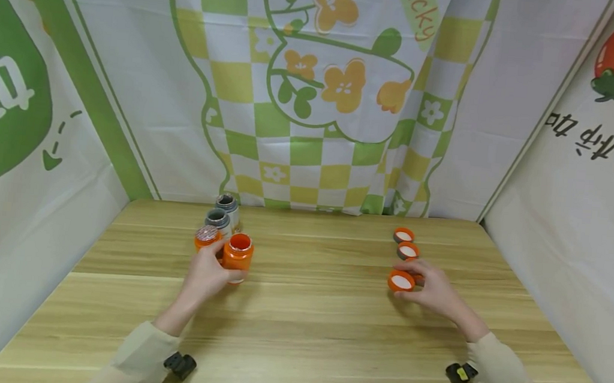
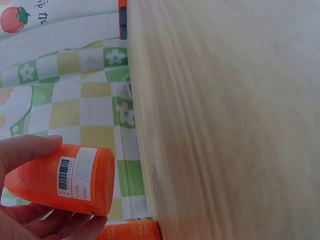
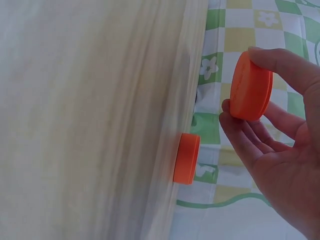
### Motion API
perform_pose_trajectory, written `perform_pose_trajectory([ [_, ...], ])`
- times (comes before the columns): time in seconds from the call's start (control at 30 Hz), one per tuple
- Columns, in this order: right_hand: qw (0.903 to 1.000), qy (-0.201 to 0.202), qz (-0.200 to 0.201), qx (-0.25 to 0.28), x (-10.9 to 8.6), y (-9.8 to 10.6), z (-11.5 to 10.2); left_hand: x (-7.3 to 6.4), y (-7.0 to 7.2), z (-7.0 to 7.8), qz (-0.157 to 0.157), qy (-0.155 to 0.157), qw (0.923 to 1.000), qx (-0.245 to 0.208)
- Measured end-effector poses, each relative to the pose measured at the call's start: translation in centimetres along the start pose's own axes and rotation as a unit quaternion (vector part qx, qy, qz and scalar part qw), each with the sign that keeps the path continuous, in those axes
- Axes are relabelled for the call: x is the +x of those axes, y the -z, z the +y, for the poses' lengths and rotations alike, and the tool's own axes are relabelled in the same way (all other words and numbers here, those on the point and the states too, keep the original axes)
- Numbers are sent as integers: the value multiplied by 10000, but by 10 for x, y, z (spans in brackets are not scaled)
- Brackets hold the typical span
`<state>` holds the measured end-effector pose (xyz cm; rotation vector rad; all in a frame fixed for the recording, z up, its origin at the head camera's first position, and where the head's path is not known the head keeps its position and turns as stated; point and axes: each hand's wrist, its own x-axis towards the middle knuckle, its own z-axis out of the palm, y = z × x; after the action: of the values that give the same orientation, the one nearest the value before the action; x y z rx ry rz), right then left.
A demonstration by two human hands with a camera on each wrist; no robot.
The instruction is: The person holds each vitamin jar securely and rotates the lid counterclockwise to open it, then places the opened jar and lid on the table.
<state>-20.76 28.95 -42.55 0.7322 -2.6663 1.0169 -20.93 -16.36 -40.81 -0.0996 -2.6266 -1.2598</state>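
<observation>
My left hand grips an orange bottle round its side, its uncapped mouth facing up. In the left wrist view the same bottle shows a white barcode label near its base and is raised off the tabletop. Between thumb and fingertips my right hand pinches an orange cap, its white inner disc facing up. The right wrist view shows this cap in the air, with another orange cap standing on the table beyond it; in the head view my right hand partly hides that one.
Beside the left hand stands a second orange bottle with a speckled silvery top. Behind it are two open bottles with grey necks. Two more caps lie in a row at the back right of the wooden table. Printed curtains enclose the table.
</observation>
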Motion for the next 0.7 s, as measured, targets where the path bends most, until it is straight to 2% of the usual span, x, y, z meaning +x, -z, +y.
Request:
perform_pose_trajectory([
  [0.33,9991,27,9,-427,-5,3,9,-3,9,-3,-43,124,9999,8],
  [0.53,9990,-95,-29,-435,-8,8,10,-5,12,-5,-12,23,9997,237],
  [0.7,9975,-185,-132,-663,-10,13,12,-7,15,-9,-28,54,9995,323],
])
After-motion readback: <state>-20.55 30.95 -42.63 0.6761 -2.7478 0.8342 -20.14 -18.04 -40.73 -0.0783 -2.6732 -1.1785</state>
